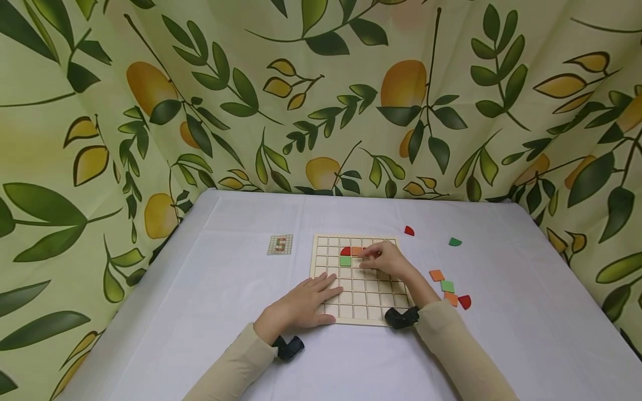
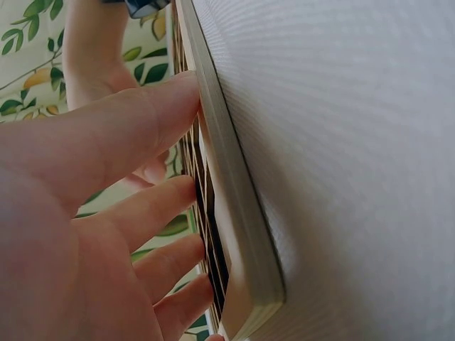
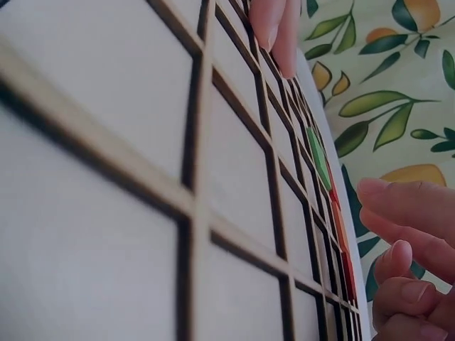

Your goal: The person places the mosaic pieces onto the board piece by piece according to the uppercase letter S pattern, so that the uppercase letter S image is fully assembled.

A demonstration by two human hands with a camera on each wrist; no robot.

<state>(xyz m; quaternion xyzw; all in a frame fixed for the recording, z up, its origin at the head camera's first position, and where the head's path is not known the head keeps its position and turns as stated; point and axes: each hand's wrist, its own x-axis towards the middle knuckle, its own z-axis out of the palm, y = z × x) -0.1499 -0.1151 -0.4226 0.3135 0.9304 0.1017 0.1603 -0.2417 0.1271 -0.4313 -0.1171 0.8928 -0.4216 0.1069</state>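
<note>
A wooden grid board lies on the table, holding a green square, a red quarter-round piece, an orange square and, partly hidden by fingers, a second red piece. My left hand rests on the board's near left part with its fingers spread; its thumb touches the board's edge in the left wrist view. Over the far right squares hovers my right hand, beside the second red piece. In the right wrist view its fingers are loosely bent and apart from the pieces, with nothing seen between them.
Left of the board lies a small pattern card. On the right are loose orange squares, a green square, red quarter-rounds and a green quarter-round. A leaf-patterned curtain hangs behind the white-covered table.
</note>
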